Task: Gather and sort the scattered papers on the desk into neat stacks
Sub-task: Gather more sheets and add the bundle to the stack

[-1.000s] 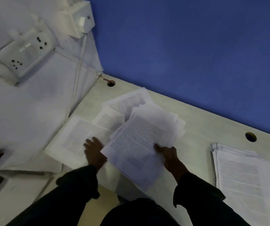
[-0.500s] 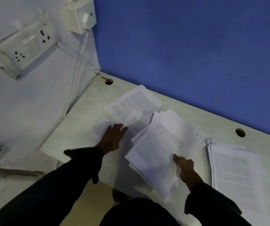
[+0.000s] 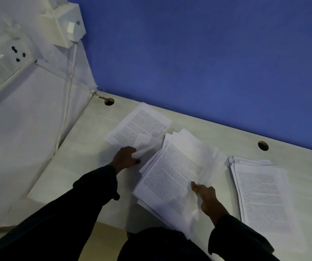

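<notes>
1. Step in hand: adding loose sheets to the gathered bundle (image 3: 172, 178). Judged best to lift each sheet clear, not drag it, and square edges before stacking
2. My left hand (image 3: 126, 157) pinched a curled loose sheet (image 3: 144, 146), beside a printed page (image 3: 142, 125) flat on the desk (image 3: 76, 166)
3. My right hand (image 3: 205, 194) gripped the bundle's right edge, thumb on top
4. Finished stack (image 3: 260, 189) lay just right of the bundle

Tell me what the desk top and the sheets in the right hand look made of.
Desk top: probably laminated board, pale matte with faint grain streaks. Sheets in the right hand: thin white printed paper, bending and fanning at the edges.
</notes>
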A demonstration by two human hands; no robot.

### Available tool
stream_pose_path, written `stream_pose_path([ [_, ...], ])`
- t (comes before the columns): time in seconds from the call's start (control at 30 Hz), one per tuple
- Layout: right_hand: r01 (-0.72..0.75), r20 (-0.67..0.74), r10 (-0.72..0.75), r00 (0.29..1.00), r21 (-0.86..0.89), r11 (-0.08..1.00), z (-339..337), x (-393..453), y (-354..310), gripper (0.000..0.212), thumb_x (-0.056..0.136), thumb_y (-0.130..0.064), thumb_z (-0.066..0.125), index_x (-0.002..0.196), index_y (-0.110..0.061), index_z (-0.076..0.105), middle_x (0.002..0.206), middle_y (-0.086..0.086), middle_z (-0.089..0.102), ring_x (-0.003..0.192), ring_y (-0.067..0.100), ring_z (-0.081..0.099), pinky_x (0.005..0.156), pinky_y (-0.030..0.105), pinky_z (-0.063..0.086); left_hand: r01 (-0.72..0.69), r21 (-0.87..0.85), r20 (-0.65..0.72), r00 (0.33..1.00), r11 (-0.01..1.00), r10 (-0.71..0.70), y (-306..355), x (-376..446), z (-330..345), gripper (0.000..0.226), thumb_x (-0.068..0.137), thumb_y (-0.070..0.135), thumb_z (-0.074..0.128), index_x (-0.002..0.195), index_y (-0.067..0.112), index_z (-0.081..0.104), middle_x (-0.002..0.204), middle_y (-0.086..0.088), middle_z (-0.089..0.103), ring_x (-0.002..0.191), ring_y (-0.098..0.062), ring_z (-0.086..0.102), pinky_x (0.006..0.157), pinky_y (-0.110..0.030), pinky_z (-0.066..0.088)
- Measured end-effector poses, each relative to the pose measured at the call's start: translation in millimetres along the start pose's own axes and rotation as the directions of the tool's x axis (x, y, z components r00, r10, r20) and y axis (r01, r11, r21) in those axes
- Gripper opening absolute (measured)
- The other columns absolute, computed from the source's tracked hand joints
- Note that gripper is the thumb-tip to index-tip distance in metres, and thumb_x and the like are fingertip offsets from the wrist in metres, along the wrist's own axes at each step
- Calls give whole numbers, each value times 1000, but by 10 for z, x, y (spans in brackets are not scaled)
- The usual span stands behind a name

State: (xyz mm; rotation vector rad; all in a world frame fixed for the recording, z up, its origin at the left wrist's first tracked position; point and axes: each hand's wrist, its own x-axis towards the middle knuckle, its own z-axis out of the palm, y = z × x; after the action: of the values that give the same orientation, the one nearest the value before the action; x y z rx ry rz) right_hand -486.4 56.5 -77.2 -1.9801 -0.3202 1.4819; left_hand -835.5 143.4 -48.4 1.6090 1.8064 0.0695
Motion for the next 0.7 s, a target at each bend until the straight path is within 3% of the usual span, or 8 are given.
stream_pose_path([
  [0.1,33,-1,-33,999,-20,999,94,164,-52,91,60,-28,98,129,13,55,122,20,68,106,33,65,95,40,52,146,-181,-121,978,973,-169,25,33,-11,68,72,44,80,123,3,64,125,-18,64,118,-35,59,90,-35,48],
  [0.17,36,-10,-37,999,-59,998,246,-22,-260,71,74,-14,91,129,13,56,122,22,68,100,31,64,91,38,51,289,-116,-133,944,950,-303,138,1,107,82,63,54,75,125,5,54,128,-19,54,119,-38,51,93,-42,48],
  [0.23,65,-25,-69,997,-128,990,375,-119,-398,53,82,-6,84,124,12,59,118,23,69,97,33,65,89,39,52,424,-92,-210,877,901,-433,331,-60,204,75,74,40,79,128,5,41,130,-19,45,118,-38,48,93,-46,48],
  [0.3,89,-35,-97,995,-172,981,452,-140,-464,46,84,-4,82,122,10,61,114,21,69,95,34,65,87,38,52,458,-92,-251,849,884,-466,512,-79,257,62,86,28,72,131,2,38,131,-20,48,119,-37,52,93,-46,49],
  [0.47,91,-46,-98,994,-135,987,446,-152,-512,37,86,-3,80,116,8,62,110,20,68,95,34,64,87,37,51,474,-173,-192,844,864,-501,551,13,312,36,98,25,57,127,5,50,127,-15,60,116,-32,60,97,-42,46],
  [0.57,78,-28,-81,996,-75,994,439,-134,-548,42,84,-3,82,119,9,62,115,21,70,99,37,66,96,46,54,291,-299,-97,938,909,-333,551,72,66,25,89,21,69,107,4,65,112,-15,69,108,-32,65,82,-32,48],
  [0.63,80,-15,-81,997,-41,996,481,-112,-590,44,83,-1,82,122,9,63,116,22,71,99,36,68,99,49,54,177,-341,-78,974,923,-215,540,226,-261,32,86,26,76,108,2,70,109,-15,72,107,-31,67,79,-31,46],
  [0.7,83,-5,-83,997,-35,996,551,-72,-658,44,83,-1,82,121,10,64,115,22,71,98,36,69,96,47,55,178,-298,-93,972,938,-214,504,498,-584,47,86,29,77,120,-1,66,121,-16,68,115,-31,63,92,-35,46],
])
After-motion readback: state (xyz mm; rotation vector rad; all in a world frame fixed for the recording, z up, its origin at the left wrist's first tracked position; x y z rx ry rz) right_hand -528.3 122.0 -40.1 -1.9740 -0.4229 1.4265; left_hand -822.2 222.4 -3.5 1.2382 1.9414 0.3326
